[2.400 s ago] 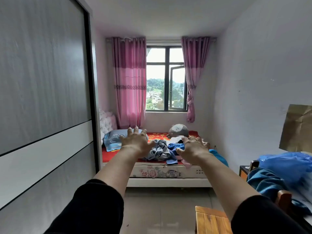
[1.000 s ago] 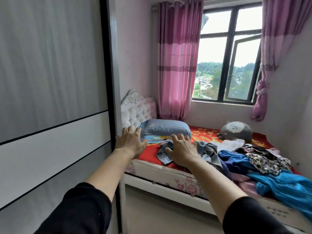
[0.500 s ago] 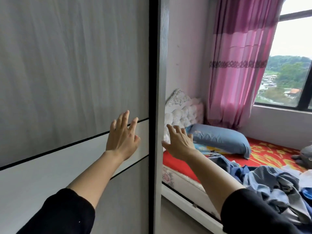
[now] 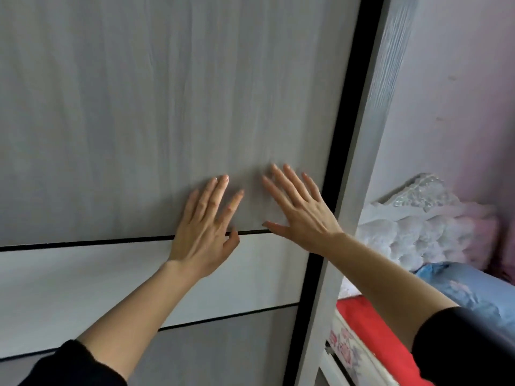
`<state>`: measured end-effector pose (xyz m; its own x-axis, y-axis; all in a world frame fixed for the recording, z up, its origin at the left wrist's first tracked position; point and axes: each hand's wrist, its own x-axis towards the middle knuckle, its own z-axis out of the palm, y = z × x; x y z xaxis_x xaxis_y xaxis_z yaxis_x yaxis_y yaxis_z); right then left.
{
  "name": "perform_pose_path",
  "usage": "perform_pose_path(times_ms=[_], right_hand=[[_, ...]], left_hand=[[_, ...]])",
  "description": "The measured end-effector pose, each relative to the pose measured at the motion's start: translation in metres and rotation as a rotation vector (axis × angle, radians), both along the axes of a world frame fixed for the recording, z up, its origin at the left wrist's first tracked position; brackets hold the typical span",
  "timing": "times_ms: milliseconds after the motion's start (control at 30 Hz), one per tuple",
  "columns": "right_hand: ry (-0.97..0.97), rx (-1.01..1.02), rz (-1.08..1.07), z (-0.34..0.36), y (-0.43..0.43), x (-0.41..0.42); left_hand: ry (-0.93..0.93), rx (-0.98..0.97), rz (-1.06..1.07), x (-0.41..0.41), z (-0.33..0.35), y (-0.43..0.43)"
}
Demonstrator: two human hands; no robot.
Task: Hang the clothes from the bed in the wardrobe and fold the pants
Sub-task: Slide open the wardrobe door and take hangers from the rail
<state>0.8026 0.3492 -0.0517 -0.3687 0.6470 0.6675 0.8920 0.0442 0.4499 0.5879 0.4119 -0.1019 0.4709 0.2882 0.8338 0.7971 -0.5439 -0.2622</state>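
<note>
Fingers (image 4: 214,196) of both hands lie straight and spread, pressed flat on the wardrobe door (image 4: 125,107), left hand (image 4: 202,235) just beside right hand (image 4: 303,215), gripping nothing. Stiff, smooth, likely heavy, the door shows no handle; flat palms probably have to push it sideways. Right of the door is the bed (image 4: 370,338); clothes unseen. No writing shows.

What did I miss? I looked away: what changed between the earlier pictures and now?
The view turned left from the bed to the door. Both hands, earlier held out in air, now lie flat on it: left hand, right hand. Nothing was grasped. The door stays shut; the hands stay open.
</note>
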Motion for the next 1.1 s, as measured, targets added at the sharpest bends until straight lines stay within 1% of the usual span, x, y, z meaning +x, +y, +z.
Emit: perform_pose_path(times_ms=[100,233,367,567,700,1100], right_hand=[[-0.09,0.063,0.105,-0.006,0.019,0.015],[-0.11,0.096,0.142,-0.014,0.033,0.019],[-0.122,0.121,0.155,-0.015,0.038,0.016],[-0.131,0.141,0.206,-0.017,0.048,0.0],[-0.126,0.191,0.254,-0.019,0.055,-0.024],[-0.117,0.246,0.303,-0.025,0.074,-0.139]], left_hand=[[0.011,0.089,0.095,-0.005,-0.01,0.011],[0.068,0.227,0.201,-0.015,-0.015,0.025],[0.072,0.302,0.213,-0.021,-0.014,0.03],[0.067,0.35,0.213,-0.041,-0.017,0.037],[0.073,0.356,0.233,-0.065,-0.015,0.038],[0.054,0.222,0.244,-0.179,-0.016,0.038]])
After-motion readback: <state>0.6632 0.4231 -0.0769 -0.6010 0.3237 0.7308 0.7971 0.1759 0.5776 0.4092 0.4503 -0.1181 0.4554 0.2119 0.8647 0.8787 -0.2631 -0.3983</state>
